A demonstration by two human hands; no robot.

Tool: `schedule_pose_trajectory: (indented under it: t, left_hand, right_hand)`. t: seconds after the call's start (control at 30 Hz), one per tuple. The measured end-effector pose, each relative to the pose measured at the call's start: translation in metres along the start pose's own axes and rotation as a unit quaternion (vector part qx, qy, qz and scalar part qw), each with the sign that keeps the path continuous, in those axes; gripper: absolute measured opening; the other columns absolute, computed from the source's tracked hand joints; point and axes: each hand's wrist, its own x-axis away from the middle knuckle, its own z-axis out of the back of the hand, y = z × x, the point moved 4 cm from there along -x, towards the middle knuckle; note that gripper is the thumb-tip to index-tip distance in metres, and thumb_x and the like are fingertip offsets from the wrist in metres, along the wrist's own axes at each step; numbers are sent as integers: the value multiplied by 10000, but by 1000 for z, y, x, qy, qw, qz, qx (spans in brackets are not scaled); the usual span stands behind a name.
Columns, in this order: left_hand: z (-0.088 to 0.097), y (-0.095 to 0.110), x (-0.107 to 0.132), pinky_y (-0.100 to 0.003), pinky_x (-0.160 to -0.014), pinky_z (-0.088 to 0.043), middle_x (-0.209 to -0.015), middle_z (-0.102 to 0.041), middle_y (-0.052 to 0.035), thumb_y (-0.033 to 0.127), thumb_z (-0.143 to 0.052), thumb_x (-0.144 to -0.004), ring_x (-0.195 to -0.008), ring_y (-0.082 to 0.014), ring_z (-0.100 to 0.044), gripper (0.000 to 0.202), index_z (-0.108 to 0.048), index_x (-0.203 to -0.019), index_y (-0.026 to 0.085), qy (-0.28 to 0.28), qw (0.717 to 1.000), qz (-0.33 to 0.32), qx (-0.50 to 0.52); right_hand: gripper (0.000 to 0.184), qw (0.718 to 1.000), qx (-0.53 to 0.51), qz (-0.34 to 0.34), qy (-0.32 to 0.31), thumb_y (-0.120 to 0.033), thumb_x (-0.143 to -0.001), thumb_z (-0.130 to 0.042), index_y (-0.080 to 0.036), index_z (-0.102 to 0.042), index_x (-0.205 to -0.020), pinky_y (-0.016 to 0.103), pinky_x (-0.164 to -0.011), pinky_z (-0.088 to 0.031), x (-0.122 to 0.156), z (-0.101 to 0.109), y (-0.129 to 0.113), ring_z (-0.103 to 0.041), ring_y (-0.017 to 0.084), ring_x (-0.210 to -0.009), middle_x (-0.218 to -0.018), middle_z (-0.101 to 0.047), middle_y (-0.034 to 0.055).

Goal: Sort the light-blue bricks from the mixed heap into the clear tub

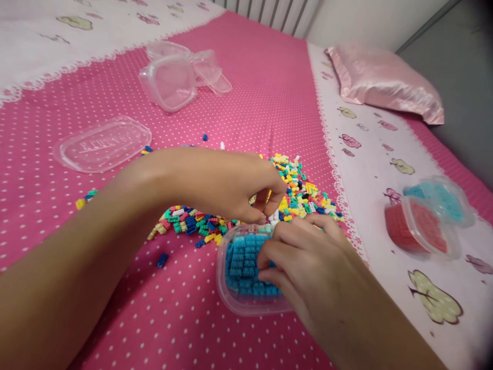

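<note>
A clear plastic tub (221, 275) stands on the pink bedspread in front of me, with blue toy building bricks (246, 262) packed in rows inside. My right hand (304, 257) reaches over the tub's right side, its fingers curled down onto the bricks; whatever sits between the fingertips is hidden. My left hand (246, 185) is bent over a loose pile of small mixed-colour bricks (300, 190), just behind the tub's far rim. Its thumb and fingers are drawn together, and I cannot make out what they hold. My left forearm covers part of the pile.
A clear lid (103, 144) lies at the left. Farther back are several clear empty tubs (173, 82). On the right, a tub of red bricks (416, 226) stands beside a tub of blue ones (442, 198). A pink pillow (385, 82) lies at the back right. One dark blue brick (162, 260) lies apart.
</note>
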Motion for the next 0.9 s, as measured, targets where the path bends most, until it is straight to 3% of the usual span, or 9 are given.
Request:
schedule_pose_trajectory:
  t: [0.27, 0.47, 0.6, 0.77, 0.9]
  left_hand:
    - [2, 3, 1, -226, -627, -337, -809, -703, 29, 174, -616, -822, -635, -92, -540, 102, -688, -885, 211, 3, 1000, -2, -7]
    - [2, 3, 2, -217, -611, -324, -799, -693, 38, 180, -624, -816, -623, -80, -534, 117, -705, -897, 209, 8, 1000, -1, -12]
    - [2, 3, 2, -215, -632, -338, -804, -699, 38, 182, -621, -825, -629, -81, -538, 121, -709, -904, 205, 10, 1000, -3, -11]
    - [5, 2, 5, -198, -568, -317, -793, -694, 47, 158, -634, -812, -620, -66, -553, 103, -701, -879, 197, 6, 1000, -4, 2]
    - [9, 7, 9, -183, -551, -333, -755, -681, 45, 152, -639, -826, -612, -59, -554, 57, -679, -859, 173, -17, 998, -36, 51]
  right_hand:
    - [224, 999, -20, 9, -38, -62, -765, -756, -241, -634, -709, 374, -803, -269, 3, 1, 0, -592, 190, -743, -762, -653, -43]
    - [193, 999, -15, 45, 21, -162, -795, -788, -239, -642, -698, 362, -784, -290, -2, 1, -7, -574, 190, -718, -716, -626, -47]
    - [199, 998, 7, 54, 29, -146, -764, -810, -229, -642, -698, 372, -795, -291, -2, -4, -10, -575, 197, -725, -718, -631, -46]
    - [153, 997, -56, 43, 9, -184, -841, -736, -251, -640, -743, 354, -776, -341, 1, 16, 0, -587, 173, -718, -734, -637, -65]
    - [90, 997, -24, 6, 72, -196, -904, -617, -269, -643, -857, 365, -770, -389, 0, 36, 12, -632, 186, -744, -779, -677, -58]
